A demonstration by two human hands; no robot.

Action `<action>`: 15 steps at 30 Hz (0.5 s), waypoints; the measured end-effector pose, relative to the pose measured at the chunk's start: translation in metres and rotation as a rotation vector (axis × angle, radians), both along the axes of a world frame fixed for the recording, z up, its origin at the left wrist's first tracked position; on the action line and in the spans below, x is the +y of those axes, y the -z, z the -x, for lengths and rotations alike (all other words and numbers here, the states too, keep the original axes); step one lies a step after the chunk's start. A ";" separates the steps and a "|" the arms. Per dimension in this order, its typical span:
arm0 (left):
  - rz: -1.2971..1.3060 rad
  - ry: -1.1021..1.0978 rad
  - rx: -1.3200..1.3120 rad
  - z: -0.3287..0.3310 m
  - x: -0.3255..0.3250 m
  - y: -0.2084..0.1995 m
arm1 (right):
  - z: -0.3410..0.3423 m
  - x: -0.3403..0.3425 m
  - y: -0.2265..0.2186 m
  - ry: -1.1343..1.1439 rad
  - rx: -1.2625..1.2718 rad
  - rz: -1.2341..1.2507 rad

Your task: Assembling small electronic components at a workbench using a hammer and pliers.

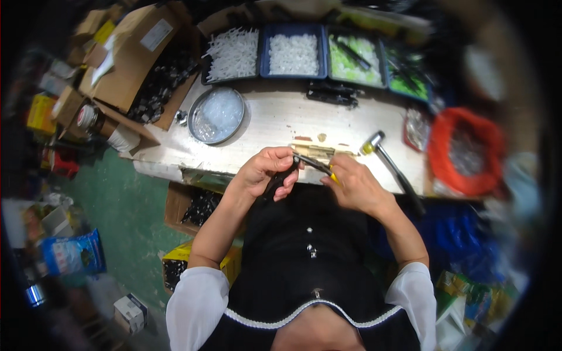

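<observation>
Close to the front edge of the bench, my left hand [264, 171] is closed round a small black elongated part [278, 183], which my fingers partly cover. My right hand [358, 186] grips a yellow-handled tool [314, 164] with a dark, slim metal front; its exact kind is hard to make out. The tool's front end reaches left to the upper end of the black part, at my left fingertips. Just behind my hands, a light-coloured jig or strip [319, 151] lies on the bench. To the right of them rests a mallet [401, 178] with a yellowish face.
Along the bench's [275, 117] back stand trays of white sticks [234, 55], white pieces [294, 54] and green-and-white pieces [356, 61]. A round metal pan [216, 115] sits left; a red-rimmed container [442, 149] stands right. Cardboard boxes [132, 58] crowd the far left.
</observation>
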State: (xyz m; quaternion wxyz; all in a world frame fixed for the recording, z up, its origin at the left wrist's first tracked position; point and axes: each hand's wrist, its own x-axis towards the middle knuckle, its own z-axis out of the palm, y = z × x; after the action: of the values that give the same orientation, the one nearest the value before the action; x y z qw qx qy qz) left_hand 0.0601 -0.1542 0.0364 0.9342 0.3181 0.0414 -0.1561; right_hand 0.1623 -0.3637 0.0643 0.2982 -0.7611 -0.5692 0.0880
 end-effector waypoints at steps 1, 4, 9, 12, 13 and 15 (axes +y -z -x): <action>0.039 0.012 0.010 0.005 0.001 0.002 | 0.002 0.002 0.001 -0.008 0.007 0.000; -0.087 0.031 0.068 0.028 0.010 0.009 | 0.007 0.009 0.011 -0.093 0.028 0.080; -1.860 0.194 0.079 0.101 0.047 0.022 | -0.005 -0.005 0.015 -0.030 -0.012 -0.011; -1.902 0.304 0.427 0.103 0.053 -0.006 | -0.014 -0.011 0.017 0.059 -0.002 -0.072; -1.905 0.306 0.414 0.090 0.052 -0.015 | -0.015 -0.014 0.017 0.086 0.009 -0.086; -1.620 0.048 0.077 0.052 0.041 -0.025 | -0.015 -0.014 0.016 0.101 0.010 -0.097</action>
State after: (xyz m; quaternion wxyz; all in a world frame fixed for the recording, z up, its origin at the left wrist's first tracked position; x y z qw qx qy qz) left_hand 0.0077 -0.1129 0.0613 0.4081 0.8910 0.1666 -0.1086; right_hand 0.1774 -0.3782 0.0480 0.3417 -0.7732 -0.5320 0.0491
